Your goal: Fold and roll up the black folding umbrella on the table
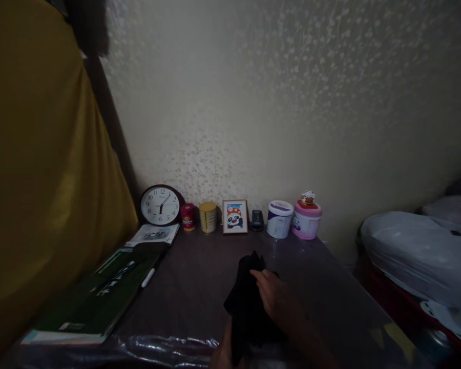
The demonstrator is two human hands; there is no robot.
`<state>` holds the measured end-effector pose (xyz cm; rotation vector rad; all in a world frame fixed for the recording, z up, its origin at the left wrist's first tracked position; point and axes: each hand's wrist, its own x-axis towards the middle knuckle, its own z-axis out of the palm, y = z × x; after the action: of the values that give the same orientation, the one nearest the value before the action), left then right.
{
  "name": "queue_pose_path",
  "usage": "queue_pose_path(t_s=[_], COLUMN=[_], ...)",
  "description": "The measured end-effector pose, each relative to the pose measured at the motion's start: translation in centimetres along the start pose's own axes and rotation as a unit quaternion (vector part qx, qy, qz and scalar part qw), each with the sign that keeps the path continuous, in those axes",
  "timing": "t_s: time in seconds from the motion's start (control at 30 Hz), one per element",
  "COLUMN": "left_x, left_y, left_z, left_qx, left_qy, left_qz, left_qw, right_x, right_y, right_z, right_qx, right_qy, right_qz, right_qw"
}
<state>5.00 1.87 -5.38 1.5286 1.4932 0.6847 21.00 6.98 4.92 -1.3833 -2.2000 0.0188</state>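
A crumpled black cloth item (248,302) is held up over the front of the table; its folds hide what kind of piece it is. My right hand (271,292) grips it from the right near the top, thumb and fingers pinched on the fabric. Low down at the frame's bottom edge, my left hand (223,348) holds the cloth's lower left side, its fingers mostly covered by the fabric. The dark table (188,292) lies beneath both hands.
Along the wall stand a clock (160,205), a red tub (188,217), a yellow ribbed container (208,217), a framed panda picture (235,217), a small black device (257,220) and two tins (279,220). A green book (103,292) and white pen (148,277) lie left, beside a yellow curtain (49,154).
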Motion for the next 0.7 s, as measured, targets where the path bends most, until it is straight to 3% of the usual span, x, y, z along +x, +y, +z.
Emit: queue_pose_path(t_s=[0.17, 0.3, 0.5, 0.7], left_x=[-0.3, -0.7, -0.9, -1.0], left_y=[-0.3, -0.5, -0.5, -0.9], left_z=[-0.6, -1.1, -1.4, -1.7], left_qx=[0.034, 0.039, 0.044, 0.053], left_qy=[-0.01, 0.002, 0.021, 0.002], left_qz=[0.007, 0.034, 0.067, 0.036], left_qw=[0.999, 0.999, 0.997, 0.998], right_x=[2.0, 2.8, 3.3, 4.0], right_y=[-0.7, 0.4, 2.7, 3.5], right_z=[-1.1, -0.6, 0.9, 1.8], right_qx=[-0.09, -0.11, -0.085, -0.09], right_qy=[-0.055, -0.098, -0.106, -0.111], right_qz=[-0.036, -0.004, -0.021, -0.039], right_qw=[0.994, 0.989, 0.99, 0.989])
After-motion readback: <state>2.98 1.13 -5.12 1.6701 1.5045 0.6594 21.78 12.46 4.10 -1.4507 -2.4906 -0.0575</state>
